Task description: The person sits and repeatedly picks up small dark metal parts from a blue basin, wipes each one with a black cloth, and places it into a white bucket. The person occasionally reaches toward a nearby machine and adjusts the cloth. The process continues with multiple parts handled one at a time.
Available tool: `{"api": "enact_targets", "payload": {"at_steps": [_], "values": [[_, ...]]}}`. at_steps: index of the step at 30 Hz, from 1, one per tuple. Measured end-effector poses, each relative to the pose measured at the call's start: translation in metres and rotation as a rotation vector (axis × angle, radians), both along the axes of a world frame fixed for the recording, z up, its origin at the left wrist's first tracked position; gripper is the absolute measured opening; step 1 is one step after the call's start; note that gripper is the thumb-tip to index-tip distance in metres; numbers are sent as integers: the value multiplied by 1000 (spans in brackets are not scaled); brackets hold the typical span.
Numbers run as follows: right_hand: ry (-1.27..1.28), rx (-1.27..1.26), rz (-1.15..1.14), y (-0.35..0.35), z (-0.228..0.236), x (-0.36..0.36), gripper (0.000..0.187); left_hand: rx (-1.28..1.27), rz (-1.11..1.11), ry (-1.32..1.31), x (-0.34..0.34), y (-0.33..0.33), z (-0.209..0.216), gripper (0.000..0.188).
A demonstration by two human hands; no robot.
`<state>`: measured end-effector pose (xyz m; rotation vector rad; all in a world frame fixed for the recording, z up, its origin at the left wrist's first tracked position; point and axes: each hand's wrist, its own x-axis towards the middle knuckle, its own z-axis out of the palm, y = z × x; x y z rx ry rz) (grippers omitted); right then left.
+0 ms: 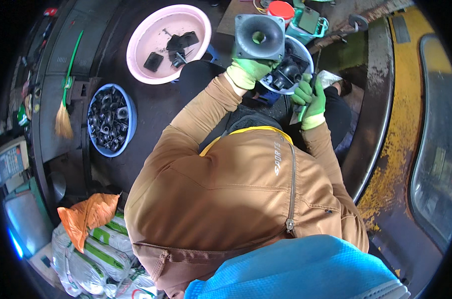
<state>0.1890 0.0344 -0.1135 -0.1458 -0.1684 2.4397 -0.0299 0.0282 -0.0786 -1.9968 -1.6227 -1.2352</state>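
My left hand (254, 70), in a light green glove, grips a black plastic horn-shaped part (246, 36) from below. The part has a square flange with holes at its corners, and its round flared mouth faces up. To the right, my gloved right hand (315, 102) is closed around a slim tool with a green handle (301, 114); its dark thin end points up, and I cannot make out its exact kind. Between and beyond the hands, a blue-white basin (310, 52) holds several black moulded parts (286, 74), partly hidden by the horn part and my left hand.
A pink basin (132, 56) with a few black flat pieces stands at the far left. Nearer is a blue basin (132, 117) full of black parts. A green-handled broom (66, 89), white sacks (94, 261), a teal basket (305, 36) and a yellow worn machine (392, 134) surround me.
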Motion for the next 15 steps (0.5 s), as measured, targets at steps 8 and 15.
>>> {"api": "enact_targets", "payload": {"at_steps": [8,15], "values": [[-462,-141,-135,-5,-61,15,37,-139,-456,-1204,-2,0,-30,35],[-595,-153,-132,-5,-71,14,39,-174,-550,-1223,-22,-5,-15,36]]}}
